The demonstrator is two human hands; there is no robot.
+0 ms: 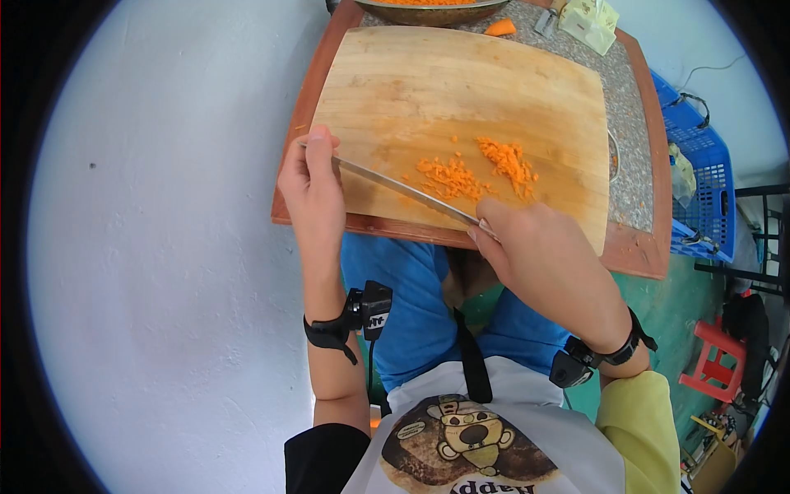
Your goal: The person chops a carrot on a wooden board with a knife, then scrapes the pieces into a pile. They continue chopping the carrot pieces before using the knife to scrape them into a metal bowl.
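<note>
A knife (403, 188) is seen nearly edge-on, slanting over the near part of a wooden cutting board (461, 74). My right hand (539, 247) is closed around its handle. At the other end, my left hand (317, 177) pinches the blade's tip between thumb and fingers. Just beyond the blade lie two small heaps of chopped carrot, one (451, 178) nearer the middle and one (510, 167) to its right. The knife's handle is mostly hidden in my right hand.
A metal bowl (436, 14) of chopped carrot stands at the table's far edge, beside a carrot piece (500, 28) and a tissue pack (588, 23). Right of the table (650, 165) are a blue basket (699, 165) and a red stool (714, 362). A wall (164, 247) stands left.
</note>
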